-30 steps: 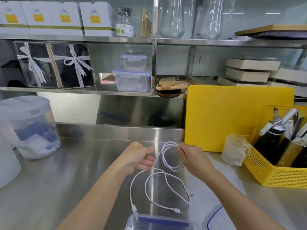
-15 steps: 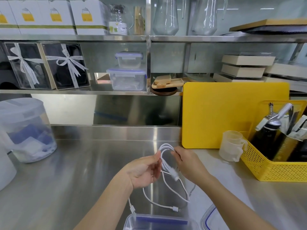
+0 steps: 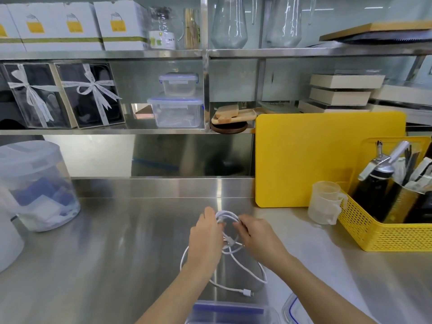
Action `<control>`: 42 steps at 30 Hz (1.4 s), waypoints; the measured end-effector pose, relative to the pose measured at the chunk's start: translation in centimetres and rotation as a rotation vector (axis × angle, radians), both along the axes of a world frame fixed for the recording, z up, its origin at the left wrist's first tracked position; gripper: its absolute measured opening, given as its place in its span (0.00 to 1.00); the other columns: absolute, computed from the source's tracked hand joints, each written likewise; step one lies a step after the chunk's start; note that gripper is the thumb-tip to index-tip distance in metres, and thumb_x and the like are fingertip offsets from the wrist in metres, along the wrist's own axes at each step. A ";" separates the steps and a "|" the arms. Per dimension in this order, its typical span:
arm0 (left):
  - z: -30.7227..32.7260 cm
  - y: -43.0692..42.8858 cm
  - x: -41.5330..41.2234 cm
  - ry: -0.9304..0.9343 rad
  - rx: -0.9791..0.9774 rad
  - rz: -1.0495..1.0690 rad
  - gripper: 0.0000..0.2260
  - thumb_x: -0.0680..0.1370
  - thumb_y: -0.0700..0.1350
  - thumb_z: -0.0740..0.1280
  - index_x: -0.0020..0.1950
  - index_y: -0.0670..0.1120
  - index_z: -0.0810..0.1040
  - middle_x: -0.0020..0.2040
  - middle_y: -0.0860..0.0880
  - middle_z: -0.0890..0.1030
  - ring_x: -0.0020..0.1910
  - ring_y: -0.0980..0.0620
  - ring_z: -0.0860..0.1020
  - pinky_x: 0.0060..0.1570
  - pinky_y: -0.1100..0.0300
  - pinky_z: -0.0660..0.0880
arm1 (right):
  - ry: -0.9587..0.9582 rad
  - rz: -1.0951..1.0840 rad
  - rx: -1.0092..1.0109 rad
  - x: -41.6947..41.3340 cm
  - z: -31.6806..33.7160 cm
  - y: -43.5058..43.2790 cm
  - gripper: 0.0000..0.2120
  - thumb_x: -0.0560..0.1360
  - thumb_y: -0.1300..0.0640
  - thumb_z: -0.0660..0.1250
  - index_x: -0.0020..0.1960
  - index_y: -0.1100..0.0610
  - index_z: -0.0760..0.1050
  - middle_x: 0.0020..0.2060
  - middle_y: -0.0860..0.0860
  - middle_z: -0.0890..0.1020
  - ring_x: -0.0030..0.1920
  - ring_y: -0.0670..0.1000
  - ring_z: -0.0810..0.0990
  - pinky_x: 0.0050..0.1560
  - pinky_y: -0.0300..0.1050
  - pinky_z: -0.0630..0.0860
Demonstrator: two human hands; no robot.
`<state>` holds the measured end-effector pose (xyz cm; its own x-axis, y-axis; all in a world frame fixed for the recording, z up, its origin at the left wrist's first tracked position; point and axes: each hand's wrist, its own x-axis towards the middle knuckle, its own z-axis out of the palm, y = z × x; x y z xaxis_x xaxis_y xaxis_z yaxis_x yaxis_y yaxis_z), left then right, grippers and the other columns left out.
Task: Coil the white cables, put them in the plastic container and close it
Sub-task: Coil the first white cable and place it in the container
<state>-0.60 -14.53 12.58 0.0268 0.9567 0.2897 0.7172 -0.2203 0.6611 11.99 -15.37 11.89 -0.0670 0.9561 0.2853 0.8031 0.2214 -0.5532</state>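
A thin white cable (image 3: 253, 270) is held above the steel counter, partly wound into small loops between my hands. My left hand (image 3: 205, 239) grips the left side of the loops. My right hand (image 3: 257, 237) pinches their right side. A long slack loop hangs down to the counter and ends in a white plug (image 3: 247, 293). The clear plastic container (image 3: 230, 312) with a blue-edged rim sits at the bottom edge, just below the plug. Its lid (image 3: 292, 309), clear with a blue seal, lies to the right of it, cut off by the frame.
A yellow cutting board (image 3: 327, 157) leans on the back wall. To the right stand clear measuring cups (image 3: 325, 202) and a yellow basket (image 3: 383, 228) of bottles and tools. A large round lidded tub (image 3: 35, 185) stands at the left. Shelves overhead hold boxes and containers.
Both hands have drawn closer together and the coil between them has grown tighter. The slack hanging on the counter has shortened to one loop. The view has shifted slightly.
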 end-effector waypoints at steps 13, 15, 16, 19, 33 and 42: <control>-0.1 0.9 -2.1 -1.192 -0.519 -0.142 0.24 0.71 0.22 0.52 0.51 0.44 0.78 0.53 0.44 0.80 0.46 0.47 0.78 0.40 0.60 0.76 | -0.121 -0.085 0.394 -0.3 -0.2 -0.5 0.06 0.72 0.55 0.61 0.40 0.54 0.76 0.37 0.52 0.76 0.42 0.51 0.67 0.39 0.46 0.61; 0.0 0.9 -3.5 -1.458 -0.678 -0.317 0.19 0.69 0.27 0.55 0.55 0.39 0.74 0.57 0.43 0.78 0.51 0.38 0.78 0.46 0.47 0.76 | -0.052 -0.112 0.253 0.4 -1.1 -0.1 0.04 0.74 0.58 0.63 0.42 0.56 0.76 0.37 0.51 0.76 0.37 0.49 0.69 0.36 0.43 0.67; 0.0 1.0 -3.9 -1.556 -0.711 -0.350 0.15 0.68 0.30 0.59 0.54 0.38 0.72 0.55 0.42 0.79 0.51 0.36 0.79 0.48 0.41 0.77 | -0.021 -0.111 0.252 0.8 -1.4 -0.2 0.01 0.73 0.59 0.67 0.43 0.56 0.77 0.35 0.50 0.77 0.34 0.47 0.70 0.33 0.39 0.69; -0.4 1.2 -3.5 -1.465 -0.614 -0.194 0.12 0.70 0.26 0.66 0.48 0.38 0.70 0.41 0.38 0.77 0.35 0.46 0.84 0.43 0.50 0.82 | -0.013 -0.050 0.333 1.5 -2.5 -0.3 0.06 0.66 0.65 0.70 0.43 0.59 0.80 0.33 0.54 0.79 0.31 0.48 0.73 0.29 0.38 0.72; -0.7 -0.1 -2.4 -0.872 -0.715 -0.193 0.10 0.78 0.29 0.57 0.49 0.35 0.78 0.40 0.41 0.78 0.41 0.46 0.78 0.41 0.55 0.80 | 0.262 -0.059 0.082 0.5 -2.6 -1.5 0.18 0.71 0.45 0.59 0.46 0.58 0.78 0.39 0.52 0.80 0.38 0.46 0.75 0.40 0.35 0.71; -2.2 -0.7 -0.1 0.254 -0.220 -0.216 0.13 0.82 0.43 0.50 0.66 0.43 0.65 0.65 0.46 0.68 0.67 0.46 0.65 0.69 0.53 0.57 | -0.028 -0.140 -0.029 0.2 -2.7 -1.2 0.06 0.72 0.66 0.58 0.42 0.58 0.72 0.42 0.58 0.78 0.39 0.56 0.73 0.33 0.37 0.64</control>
<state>-0.68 -15.24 10.35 0.2788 0.9597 0.0366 0.8165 -0.2569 0.5171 12.17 -16.54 9.14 0.0596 0.9646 0.2571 0.8402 0.0905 -0.5346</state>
